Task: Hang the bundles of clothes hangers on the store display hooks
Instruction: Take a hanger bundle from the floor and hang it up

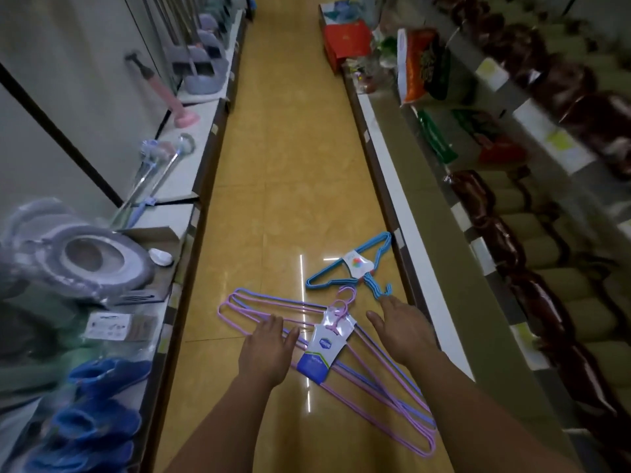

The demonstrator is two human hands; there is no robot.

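Head view: 2 hanger bundles lie on the yellow floor (280, 172) of a shop aisle. The pink bundle (341, 356) lies under both hands; the blue bundle (348, 264) lies near the right shelf base. Left hand (264, 349) and right hand (404, 331) hover with fingers spread, holding nothing.

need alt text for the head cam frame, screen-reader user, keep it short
Both hands reach down to hanger bundles lying on a yellow tiled aisle floor: the left hand open over the pink-and-purple bundle, the right hand open, fingertips near the blue bundle. Stocked shelves line both sides.
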